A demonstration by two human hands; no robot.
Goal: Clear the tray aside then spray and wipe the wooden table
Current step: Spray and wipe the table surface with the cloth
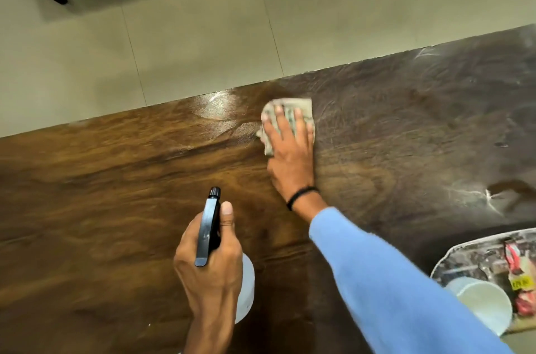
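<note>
Wooden tabletop (116,194) fills most of the head view, its far edge running diagonally against a pale tiled floor (188,43). The grain is warm brown on the left and looks darker and streaked on the right, with faint whitish smears near the far right corner and lower right — a glossy patch sits near the far edge just left of the cloth.

The right hand (290,156) lies flat on a crumpled, pale patterned cloth (301,110), fingers spread over it and pressing it to the wood close to the far edge. A black band circles that wrist, and a light blue sleeve (391,281) covers the arm.

The left hand (208,263) is wrapped around a spray bottle (246,287) held above the near-centre of the tabletop; its black trigger head (208,229) points away from the person, and the thumb lies along its side. The bottle's body is translucent white and mostly hidden by the hand.

At the lower right corner sits the tray (464,255), well apart from the cloth — it has a busy printed surface and carries a white cup (484,304) and some red and yellow packets (519,281)
</note>
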